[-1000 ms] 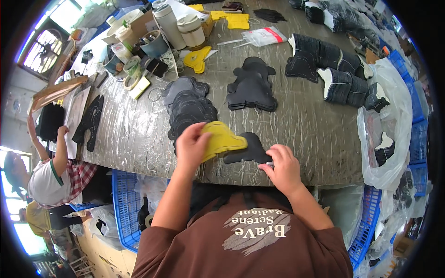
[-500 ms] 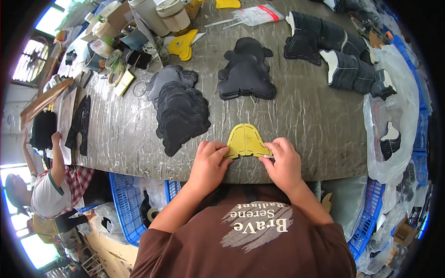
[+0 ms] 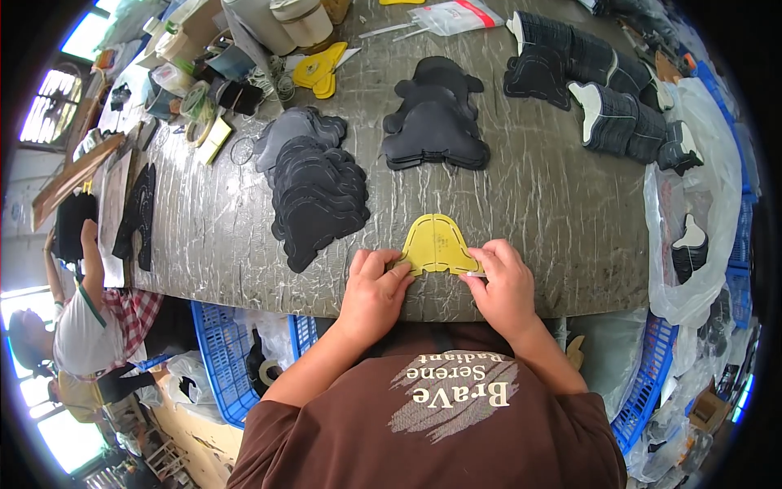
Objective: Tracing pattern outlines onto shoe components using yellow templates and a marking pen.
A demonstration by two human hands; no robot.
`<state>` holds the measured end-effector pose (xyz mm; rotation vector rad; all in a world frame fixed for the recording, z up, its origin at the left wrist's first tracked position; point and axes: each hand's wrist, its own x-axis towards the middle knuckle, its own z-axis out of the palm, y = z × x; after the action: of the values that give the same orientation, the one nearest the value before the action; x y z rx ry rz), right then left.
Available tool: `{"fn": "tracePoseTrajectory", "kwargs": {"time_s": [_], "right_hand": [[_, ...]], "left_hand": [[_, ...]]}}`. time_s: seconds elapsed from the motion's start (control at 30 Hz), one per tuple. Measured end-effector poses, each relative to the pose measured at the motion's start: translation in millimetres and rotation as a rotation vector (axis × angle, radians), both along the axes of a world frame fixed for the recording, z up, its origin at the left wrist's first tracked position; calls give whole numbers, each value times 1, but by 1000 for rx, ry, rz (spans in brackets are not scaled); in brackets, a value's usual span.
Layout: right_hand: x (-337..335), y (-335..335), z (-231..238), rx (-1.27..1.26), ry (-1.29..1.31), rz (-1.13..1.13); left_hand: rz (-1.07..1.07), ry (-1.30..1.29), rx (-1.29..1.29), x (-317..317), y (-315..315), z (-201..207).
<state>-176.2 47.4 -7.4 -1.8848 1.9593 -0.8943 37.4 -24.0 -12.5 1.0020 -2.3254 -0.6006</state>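
Note:
A yellow bell-shaped template (image 3: 434, 243) with slotted lines along its edge lies near the table's front edge. My left hand (image 3: 373, 291) pinches its lower left corner between thumb and fingers. At the lower right corner, my right hand (image 3: 503, 285) grips it the same way. Whether a piece lies under the template, I cannot tell. Beyond my left hand is a fanned stack of black cut pieces (image 3: 319, 200) with pale stitch-like marks. Farther off, straight ahead, sits a pile of plain black shaped pieces (image 3: 434, 134).
Rows of black pieces with white edges (image 3: 619, 118) stand at the far right, beside a clear plastic bag (image 3: 692, 285). More yellow templates (image 3: 319, 69), tubs and tools crowd the far left. Blue crates (image 3: 228, 359) sit below the table edge. Another person (image 3: 94, 326) works at the left.
Both hands stay on the yellow template, which has barely moved. The whole view has shifted slightly. At the left, the other person's arms have changed position a little.

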Motion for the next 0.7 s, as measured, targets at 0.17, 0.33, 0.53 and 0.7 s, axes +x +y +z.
{"fn": "tracePoseTrajectory", "kwargs": {"time_s": [0.17, 0.33, 0.53, 0.7], "right_hand": [[-1, 0, -1, -1, 7, 3], [-1, 0, -3, -3, 0, -1], [-2, -1, -4, -14, -15, -8], [-1, -2, 0, 4, -39, -6]], "left_hand": [[1, 1, -8, -1, 0, 0], [13, -2, -5, -2, 1, 0], [-56, -133, -65, -6, 3, 7], [-227, -380, -196, -24, 14, 14]]}}
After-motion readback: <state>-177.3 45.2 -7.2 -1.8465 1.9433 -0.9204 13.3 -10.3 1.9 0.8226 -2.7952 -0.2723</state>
